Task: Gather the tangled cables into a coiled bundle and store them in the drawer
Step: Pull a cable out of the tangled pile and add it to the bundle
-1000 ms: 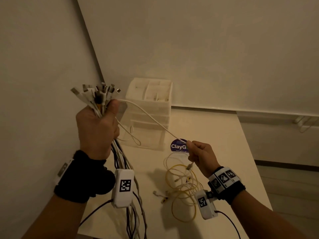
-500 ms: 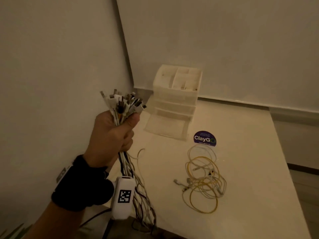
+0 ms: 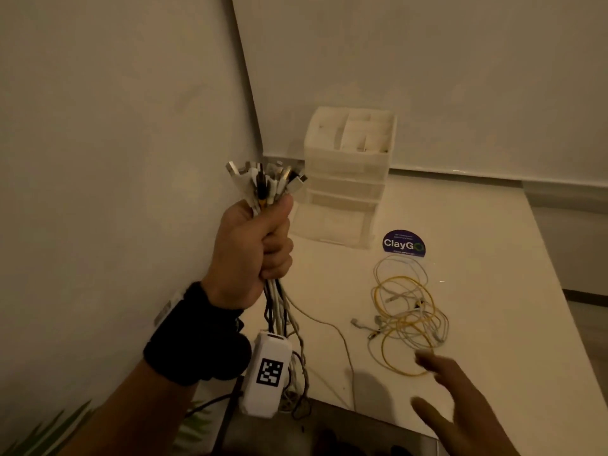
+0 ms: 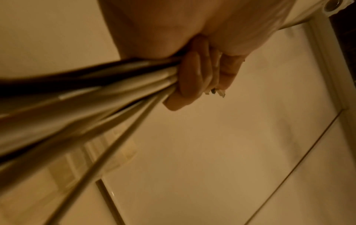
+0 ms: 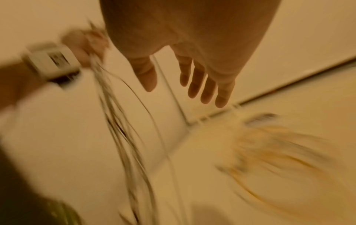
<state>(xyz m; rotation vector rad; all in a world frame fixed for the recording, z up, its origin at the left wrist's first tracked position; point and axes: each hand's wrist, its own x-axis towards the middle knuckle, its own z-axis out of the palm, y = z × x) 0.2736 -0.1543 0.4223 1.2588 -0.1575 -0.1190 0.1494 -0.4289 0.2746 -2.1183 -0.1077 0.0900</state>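
Observation:
My left hand is raised and grips a thick bundle of white and black cables, plugs fanning out above the fist and the cords hanging below over the table's near edge. In the left wrist view the fingers wrap tightly round the cords. A loose tangle of yellow and white cables lies on the white table. My right hand hovers open just in front of that tangle, fingers spread and blurred, holding nothing. The white drawer unit stands in the corner, its bottom drawer pulled out.
A round purple ClayGo sticker lies between the drawer unit and the tangle. Walls close in on the left and behind. The table's right edge drops to the floor. Green leaves show at bottom left.
My right hand let go of the white cable it was pulling, left the view, and now comes back open near the yellow tangle. The left hand still grips the bundle.

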